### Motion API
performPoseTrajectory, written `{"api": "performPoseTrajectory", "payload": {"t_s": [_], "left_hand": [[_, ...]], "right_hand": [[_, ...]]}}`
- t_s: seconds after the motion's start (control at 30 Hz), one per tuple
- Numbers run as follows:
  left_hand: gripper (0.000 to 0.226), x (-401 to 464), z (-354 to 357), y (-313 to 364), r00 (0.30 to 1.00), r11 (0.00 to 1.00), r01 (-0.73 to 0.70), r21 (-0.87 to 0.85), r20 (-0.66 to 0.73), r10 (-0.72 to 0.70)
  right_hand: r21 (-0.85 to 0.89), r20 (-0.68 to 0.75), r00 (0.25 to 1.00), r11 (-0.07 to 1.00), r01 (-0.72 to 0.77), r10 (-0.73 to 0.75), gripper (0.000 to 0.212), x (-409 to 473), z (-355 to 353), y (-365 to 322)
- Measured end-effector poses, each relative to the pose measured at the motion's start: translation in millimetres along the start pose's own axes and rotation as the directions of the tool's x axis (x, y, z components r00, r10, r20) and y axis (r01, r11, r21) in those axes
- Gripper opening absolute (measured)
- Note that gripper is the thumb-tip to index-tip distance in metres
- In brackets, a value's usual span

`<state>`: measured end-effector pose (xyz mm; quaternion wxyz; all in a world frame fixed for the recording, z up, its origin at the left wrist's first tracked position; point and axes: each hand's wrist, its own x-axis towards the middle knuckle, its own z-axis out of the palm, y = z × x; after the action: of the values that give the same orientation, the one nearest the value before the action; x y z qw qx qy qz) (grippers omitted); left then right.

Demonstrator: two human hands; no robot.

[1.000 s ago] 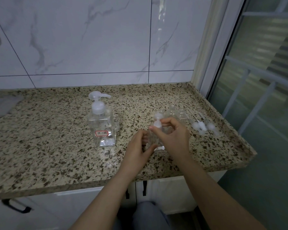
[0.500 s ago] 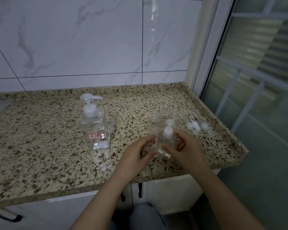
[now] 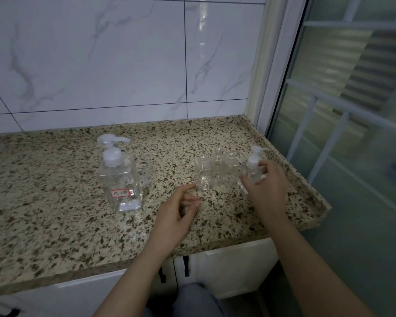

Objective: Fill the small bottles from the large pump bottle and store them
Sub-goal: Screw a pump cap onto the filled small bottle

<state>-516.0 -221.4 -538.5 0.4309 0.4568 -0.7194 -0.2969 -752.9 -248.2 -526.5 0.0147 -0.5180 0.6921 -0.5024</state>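
1. The step in hand looks like setting aside a finished small bottle: the right hand (image 3: 266, 186) has its fingers curled round a small capped bottle (image 3: 252, 170) with a white pump top, held upright at the right end of the desk (image 3: 55, 216), near its raised right edge.
2. The left hand (image 3: 181, 204) holds nothing; its fingers are loosely spread just above the desk, close in front of the nearest open bottle.
3. Three uncapped small bottles (image 3: 217, 168) stand clustered together between the two hands, clear and without tops; whether they hold any liquid I cannot tell.
4. The large pump bottle (image 3: 119, 179) stands upright well to the left of them, its nozzle pointing right, with a red-edged label low on its front.
5. Next move, as I judge it: release the capped bottle, then bring one open bottle under the large nozzle. That calls for one hand steadying the light bottle while the other presses the pump.
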Motion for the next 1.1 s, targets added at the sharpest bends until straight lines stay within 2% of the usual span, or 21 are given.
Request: {"api": "performPoseTrajectory", "payload": {"t_s": [0.17, 0.33, 0.7, 0.8, 0.87, 0.93, 0.97, 1.03, 1.1], "left_hand": [[0.037, -0.3, 0.3, 0.6, 1.0, 1.0, 0.014, 0.01, -0.003, -0.014], [0.037, 0.0, -0.2, 1.4, 1.0, 1.0, 0.02, 0.014, -0.007, -0.02], [0.035, -0.8, -1.1, 2.4, 1.0, 1.0, 0.018, 0.002, -0.009, -0.018], [0.034, -0.1, -0.5, 0.1, 1.0, 1.0, 0.018, 0.008, -0.012, -0.018], [0.033, 0.0, -0.1, -1.6, 1.0, 1.0, 0.021, 0.009, -0.013, -0.021], [0.032, -0.2, 0.0, -2.2, 0.999, 1.0, 0.03, 0.004, -0.012, -0.03], [0.032, 0.2, 0.4, -1.8, 0.999, 0.999, 0.034, 0.001, -0.009, -0.034], [0.031, 0.9, 0.4, -0.9, 0.999, 0.999, 0.045, -0.011, -0.009, -0.045], [0.03, 1.0, -0.2, 0.3, 0.998, 0.998, 0.054, -0.028, -0.01, -0.055]], "right_hand": [[0.031, 0.036, 0.997, 0.997, -0.069, 0.068, 0.046, 10.2, 5.0, -8.3], [0.036, 0.052, 0.998, 0.998, -0.046, 0.044, 0.048, 6.9, 0.1, -13.8], [0.113, 0.188, 0.981, 0.991, -0.078, 0.056, 0.057, 13.3, 9.1, -11.3], [0.065, 0.094, 0.994, 0.996, -0.068, 0.061, 0.053, 10.5, 7.9, -11.9], [0.083, -0.046, 0.998, 0.996, -0.029, 0.033, 0.042, 5.6, 5.1, -17.2], [0.102, -0.109, 0.993, 0.993, 0.063, -0.052, 0.033, 3.7, 3.4, -27.7], [0.093, -0.091, 0.988, 0.987, 0.133, -0.124, 0.031, 4.5, 2.5, -34.7], [0.055, 0.062, 0.953, 0.955, 0.292, -0.295, 0.035, 7.8, 5.0, -49.4], [0.005, 0.243, 0.867, 0.894, 0.447, -0.435, 0.044, 12.1, 10.0, -62.6]]}}
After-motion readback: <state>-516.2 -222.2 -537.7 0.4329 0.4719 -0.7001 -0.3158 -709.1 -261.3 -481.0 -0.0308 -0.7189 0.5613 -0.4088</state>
